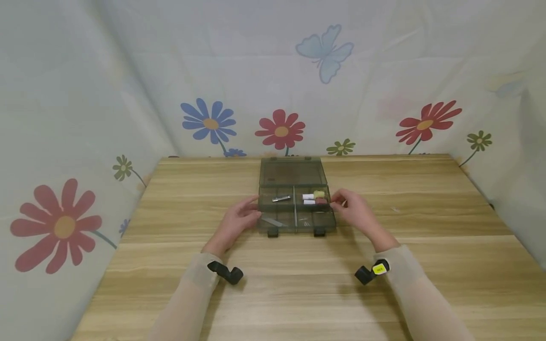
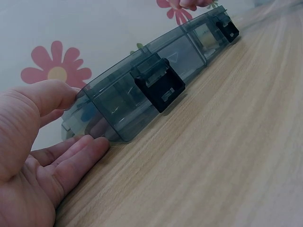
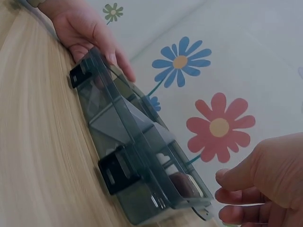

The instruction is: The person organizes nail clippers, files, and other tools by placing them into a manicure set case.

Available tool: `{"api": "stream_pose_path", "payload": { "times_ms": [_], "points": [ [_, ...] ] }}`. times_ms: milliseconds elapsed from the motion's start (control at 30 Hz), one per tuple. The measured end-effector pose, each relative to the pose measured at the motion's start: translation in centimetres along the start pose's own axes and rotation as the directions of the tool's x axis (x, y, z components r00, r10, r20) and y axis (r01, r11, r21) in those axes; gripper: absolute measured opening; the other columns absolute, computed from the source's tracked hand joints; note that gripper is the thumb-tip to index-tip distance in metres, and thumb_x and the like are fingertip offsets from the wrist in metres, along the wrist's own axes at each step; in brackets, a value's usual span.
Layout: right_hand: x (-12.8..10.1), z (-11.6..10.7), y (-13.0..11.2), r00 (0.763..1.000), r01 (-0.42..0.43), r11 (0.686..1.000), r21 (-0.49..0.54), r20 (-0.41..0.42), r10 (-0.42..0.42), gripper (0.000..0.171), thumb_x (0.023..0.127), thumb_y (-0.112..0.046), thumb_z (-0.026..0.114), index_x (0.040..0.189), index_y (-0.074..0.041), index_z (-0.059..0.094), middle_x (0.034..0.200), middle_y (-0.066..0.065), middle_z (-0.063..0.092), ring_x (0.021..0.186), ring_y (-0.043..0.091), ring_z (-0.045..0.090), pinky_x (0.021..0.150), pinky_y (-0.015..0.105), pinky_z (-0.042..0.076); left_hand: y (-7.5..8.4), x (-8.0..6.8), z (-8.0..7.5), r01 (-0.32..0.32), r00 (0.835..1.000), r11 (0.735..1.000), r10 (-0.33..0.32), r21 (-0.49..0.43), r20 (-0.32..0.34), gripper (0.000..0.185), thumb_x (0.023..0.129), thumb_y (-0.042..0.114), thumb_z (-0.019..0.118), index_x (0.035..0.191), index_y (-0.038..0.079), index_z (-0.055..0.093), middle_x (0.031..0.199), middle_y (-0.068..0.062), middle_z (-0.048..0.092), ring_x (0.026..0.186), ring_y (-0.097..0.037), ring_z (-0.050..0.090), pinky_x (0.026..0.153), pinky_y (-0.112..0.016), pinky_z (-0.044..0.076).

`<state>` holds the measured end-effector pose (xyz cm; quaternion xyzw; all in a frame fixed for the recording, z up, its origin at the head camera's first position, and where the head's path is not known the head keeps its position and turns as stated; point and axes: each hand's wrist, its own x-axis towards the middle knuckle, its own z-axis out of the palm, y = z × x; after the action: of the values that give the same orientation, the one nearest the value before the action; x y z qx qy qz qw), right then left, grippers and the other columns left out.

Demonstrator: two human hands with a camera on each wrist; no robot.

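A translucent grey-green compartment box (image 1: 294,208) stands on the table with its lid (image 1: 292,173) folded back. Inside lie a nail clipper (image 1: 281,198), several small spools of thread (image 1: 314,198) in white, yellow and dark red, a flat pale strip (image 1: 273,221) and thin slivers too small to make out. At the box's left end my left hand (image 1: 240,220) touches the wall with extended fingers, the lower ones along the tabletop. By the right end is my right hand (image 1: 353,208), fingers loosely bent; a small gap to the box shows in the right wrist view.
Two black latches (image 2: 160,85) hang along the box's front side. A small clear scrap (image 1: 395,209) lies on the wooden table (image 1: 290,293) to the right. Behind the table hangs a white curtain (image 1: 247,61) printed with flowers and a butterfly.
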<state>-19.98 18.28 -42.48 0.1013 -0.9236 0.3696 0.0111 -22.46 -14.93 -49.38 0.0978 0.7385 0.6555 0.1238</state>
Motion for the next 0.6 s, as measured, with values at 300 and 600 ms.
{"api": "stream_pose_path", "payload": {
  "times_ms": [300, 600],
  "points": [
    [-0.8, -1.3, 1.5, 0.998, 0.005, 1.000, 0.007, -0.067, -0.005, 0.007, 0.087, -0.001, 0.061, 0.093, 0.002, 0.059, 0.079, 0.010, 0.059, 0.069, 0.022, 0.052, 0.060, 0.033, 0.043, 0.2, 0.1, -0.2, -0.001, 1.000, 1.000, 0.001, 0.003, -0.003, 0.056, 0.088, 0.024, 0.066, 0.139, 0.018, 0.045, 0.128, -0.012, 0.052, 0.113, -0.024, 0.053, 0.088, -0.036, 0.048],
    [-1.7, -2.7, 3.8, 0.998, -0.037, 0.998, -0.050, -0.056, 0.034, 0.011, 0.089, -0.003, 0.060, 0.096, 0.005, 0.058, 0.082, 0.012, 0.059, 0.072, 0.024, 0.053, 0.063, 0.036, 0.045, 1.5, -0.6, 0.0, 0.021, 0.999, 1.000, -0.021, -0.017, 0.044, 0.058, 0.090, 0.018, 0.064, 0.142, 0.011, 0.039, 0.134, -0.021, 0.046, 0.117, -0.031, 0.049, 0.089, -0.037, 0.047]
  ]
}}
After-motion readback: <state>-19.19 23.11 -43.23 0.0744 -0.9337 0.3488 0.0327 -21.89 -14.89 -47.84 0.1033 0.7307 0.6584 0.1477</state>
